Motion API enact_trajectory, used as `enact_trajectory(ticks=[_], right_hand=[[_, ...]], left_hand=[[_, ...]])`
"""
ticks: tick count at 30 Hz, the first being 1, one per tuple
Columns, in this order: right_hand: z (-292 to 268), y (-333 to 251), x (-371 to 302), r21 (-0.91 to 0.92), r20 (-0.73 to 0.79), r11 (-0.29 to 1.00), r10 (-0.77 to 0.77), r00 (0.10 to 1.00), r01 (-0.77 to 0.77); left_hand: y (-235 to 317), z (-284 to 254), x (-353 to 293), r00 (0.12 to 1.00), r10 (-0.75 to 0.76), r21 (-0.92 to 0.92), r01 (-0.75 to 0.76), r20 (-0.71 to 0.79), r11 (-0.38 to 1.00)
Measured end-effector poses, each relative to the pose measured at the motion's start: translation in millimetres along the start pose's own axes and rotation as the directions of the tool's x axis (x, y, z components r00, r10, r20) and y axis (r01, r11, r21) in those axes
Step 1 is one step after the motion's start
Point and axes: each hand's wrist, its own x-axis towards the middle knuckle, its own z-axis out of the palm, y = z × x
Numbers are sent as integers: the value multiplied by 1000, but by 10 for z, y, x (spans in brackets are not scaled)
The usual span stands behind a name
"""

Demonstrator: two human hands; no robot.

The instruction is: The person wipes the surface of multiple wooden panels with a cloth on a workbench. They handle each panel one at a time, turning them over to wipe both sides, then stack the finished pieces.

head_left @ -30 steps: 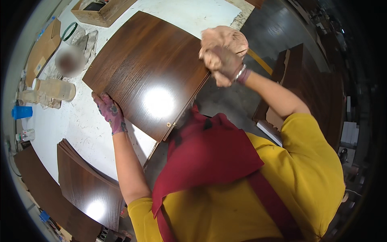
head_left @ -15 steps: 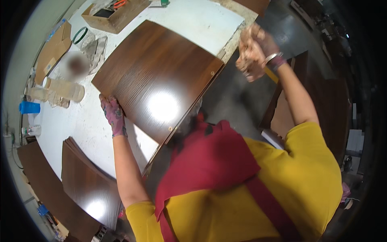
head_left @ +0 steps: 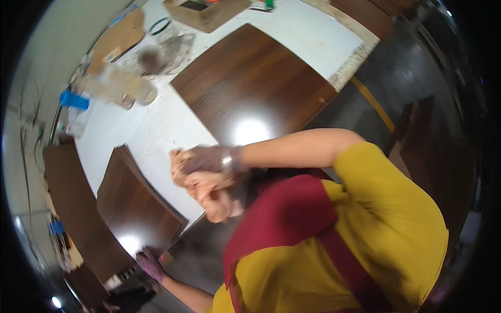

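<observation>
My right hand [head_left: 206,159], in a dark glove with a metal band at the wrist, is closed round a crumpled peach cloth [head_left: 211,195], held over the near part of the white table. Beyond it a dark brown wood-grain panel [head_left: 255,78] lies flat on the table, shiny and with a small round fitting near its right corner. Down at the lower left, my left hand [head_left: 150,265], in a purple patterned glove, reaches the near corner of a stack of similar panels [head_left: 138,203]. Its fingers look apart and touch that corner, though they are small and slightly blurred.
The white table [head_left: 172,122] carries a cardboard piece [head_left: 120,39], cloudy bottles [head_left: 138,91], a blue cup [head_left: 74,100], and an open box [head_left: 209,15] at the back. A long brown board [head_left: 78,203] stands at the left. More brown panels [head_left: 438,146] are on the right.
My right hand has swung left with the cloth, from beyond the panel's right edge to the table's near side. My left hand has left the large panel and moved down to the stack. The view has shifted.
</observation>
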Motion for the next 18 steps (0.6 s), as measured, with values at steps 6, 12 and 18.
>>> enact_trajectory(ticks=[6, 12, 18], right_hand=[[1142, 481, 404, -32, 358, 868, 473, 805, -496], [1273, 273, 751, -276, 595, 672, 681, 426, -687], [1435, 425, 753, -140, 797, 886, -163, 582, 441]], left_hand=[[-185, -114, -159, 995, -72, 112, 79, -70, 991], [-1133, 394, 269, 919, 260, 238, -193, -295, 952], [-824, -95, -169, 978, -32, -827, 191, 206, 529]])
